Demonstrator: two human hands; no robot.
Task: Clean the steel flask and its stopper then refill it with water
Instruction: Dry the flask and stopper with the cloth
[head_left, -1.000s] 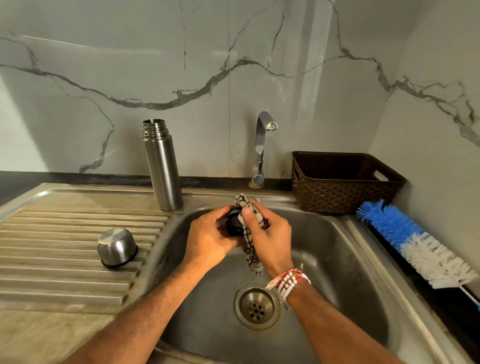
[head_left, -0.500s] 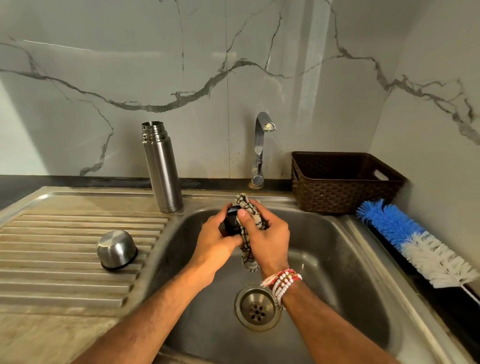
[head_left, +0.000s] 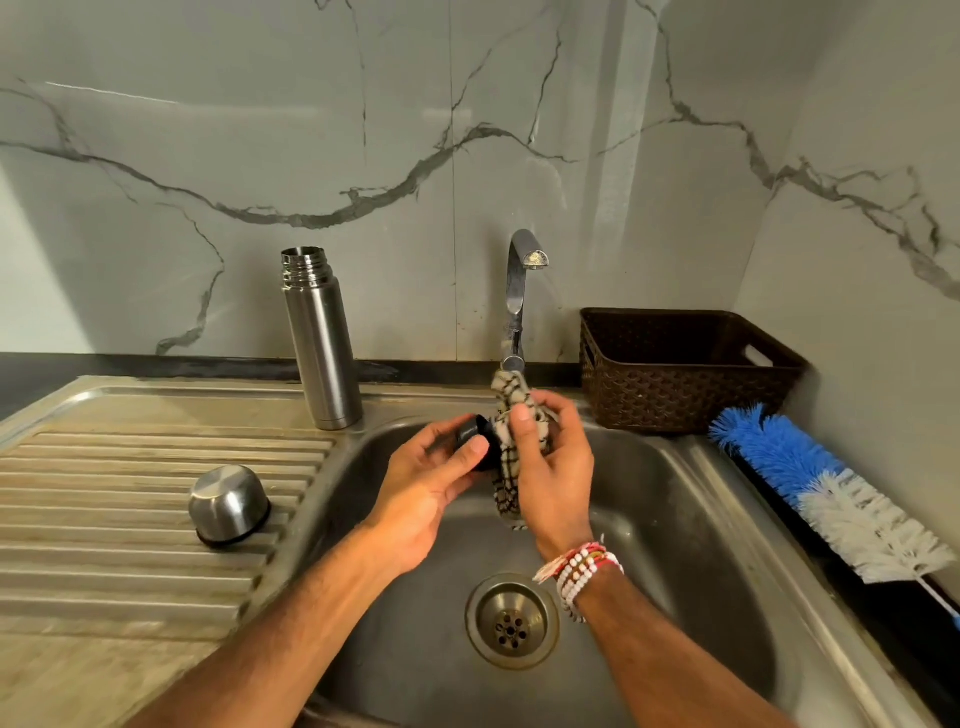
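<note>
1. Two hands over the sink (head_left: 701, 499): left hand (head_left: 426, 488) now opened more than a second ago, fingertips pinching the black stopper (head_left: 475, 441); right hand (head_left: 550, 467) grips the checked cloth (head_left: 506, 447) against it, cloth raised higher.
2. Steel flask (head_left: 322, 338) upright, uncapped, on the sink's back ledge; its cup (head_left: 228, 504) upside down on the drainboard (head_left: 104, 467).
3. Marble wall, tap (head_left: 519, 291), brown basket (head_left: 685, 369), bottle brush (head_left: 831, 493) at right.
4. Stopper mostly hidden by cloth and fingers.

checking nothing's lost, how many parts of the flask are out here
3: the flask upright behind the draining board, its cup lid upside down on the board, the stopper in the left hand.
</note>
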